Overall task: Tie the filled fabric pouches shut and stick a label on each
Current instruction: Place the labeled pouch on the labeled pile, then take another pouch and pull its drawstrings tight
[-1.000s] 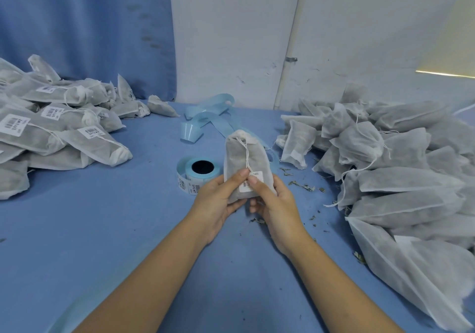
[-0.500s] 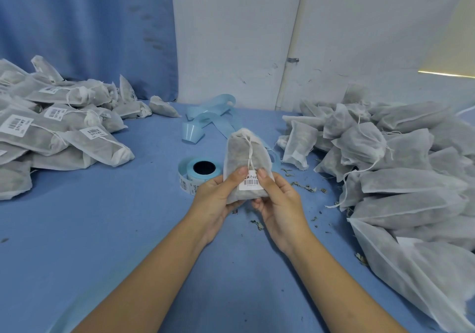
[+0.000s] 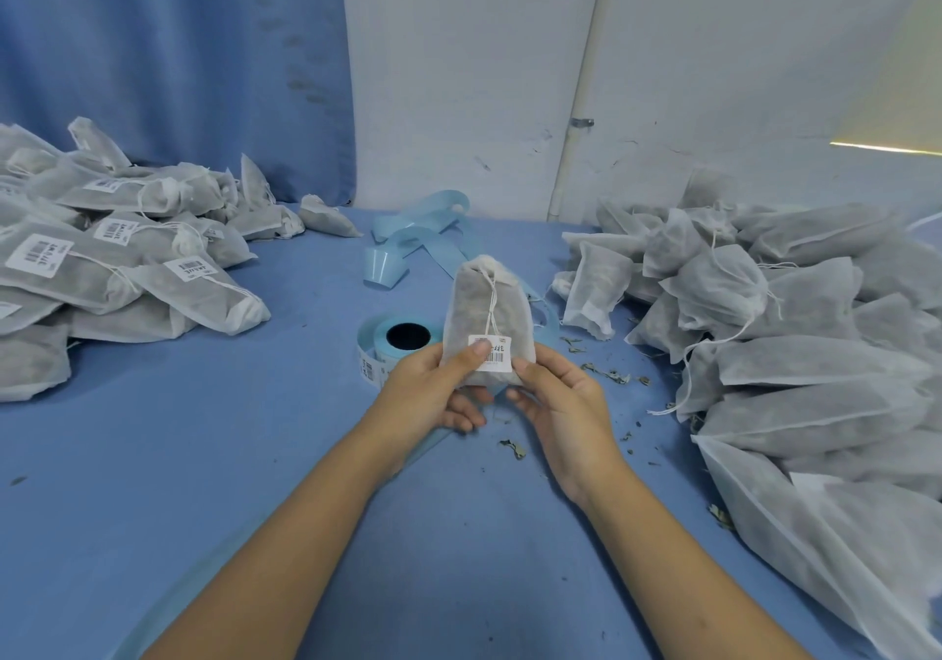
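Note:
I hold one filled white fabric pouch [image 3: 484,302] upright over the blue table, its neck drawn shut with a white string. A white barcode label [image 3: 490,353] sits on its lower front. My left hand [image 3: 433,394] grips the pouch's lower left, thumb pressing the label's left edge. My right hand [image 3: 555,399] holds the lower right corner, thumb beside the label's right edge. A roll of labels on blue backing [image 3: 392,343] lies just behind my left hand.
A heap of tied, labelled pouches [image 3: 117,267] fills the left of the table. A heap of unlabelled pouches [image 3: 775,323] fills the right. Used blue backing strip [image 3: 423,241] curls at the back. Dried herb crumbs [image 3: 606,374] lie scattered near my right hand.
The label has gone from half covered by my thumbs to lying flat on the pouch. My thumbs have slid apart toward its edges. The pouch has stayed in place.

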`<control>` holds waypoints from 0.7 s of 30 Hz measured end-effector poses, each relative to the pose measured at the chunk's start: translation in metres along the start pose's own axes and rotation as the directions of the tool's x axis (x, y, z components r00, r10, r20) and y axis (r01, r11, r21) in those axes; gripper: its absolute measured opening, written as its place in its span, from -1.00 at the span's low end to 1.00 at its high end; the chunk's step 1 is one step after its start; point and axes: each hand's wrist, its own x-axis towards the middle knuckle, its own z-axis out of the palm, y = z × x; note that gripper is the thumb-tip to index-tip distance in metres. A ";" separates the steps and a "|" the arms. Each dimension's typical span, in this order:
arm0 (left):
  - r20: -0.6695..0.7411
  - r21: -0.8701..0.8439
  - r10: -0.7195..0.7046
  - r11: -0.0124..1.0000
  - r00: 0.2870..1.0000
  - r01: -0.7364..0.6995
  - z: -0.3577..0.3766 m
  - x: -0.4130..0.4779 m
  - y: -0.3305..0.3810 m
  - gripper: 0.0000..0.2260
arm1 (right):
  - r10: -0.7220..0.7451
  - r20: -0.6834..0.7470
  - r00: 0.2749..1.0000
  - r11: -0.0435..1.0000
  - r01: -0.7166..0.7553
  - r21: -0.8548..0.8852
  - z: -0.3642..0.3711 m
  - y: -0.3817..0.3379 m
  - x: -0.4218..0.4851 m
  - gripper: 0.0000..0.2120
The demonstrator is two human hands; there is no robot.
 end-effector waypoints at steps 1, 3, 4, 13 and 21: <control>0.046 0.015 -0.023 1.000 0.999 0.022 -0.003 0.000 0.001 -0.74 | 0.006 -0.010 1.000 1.000 -0.006 -0.004 -0.001 0.001 0.000 -0.82; 0.101 0.003 -0.060 0.998 0.993 0.060 -0.009 -0.002 0.003 -0.79 | 0.017 -0.029 0.999 1.000 -0.017 -0.013 0.000 0.002 0.001 -0.82; 0.102 -0.015 -0.065 0.998 0.993 0.067 -0.010 -0.002 0.004 -0.81 | 0.021 -0.042 0.999 1.000 -0.021 -0.015 0.000 0.002 0.001 -0.83; -0.302 -0.689 0.180 0.637 0.936 -0.344 -0.015 0.004 0.019 -0.35 | 0.032 -0.091 0.995 0.998 -0.037 -0.049 0.001 0.006 0.003 -0.79; -0.138 -0.393 0.216 0.884 0.967 -0.253 0.008 -0.001 0.018 -0.69 | -0.105 -0.239 0.965 0.945 0.022 -0.327 -0.007 0.006 0.012 -0.68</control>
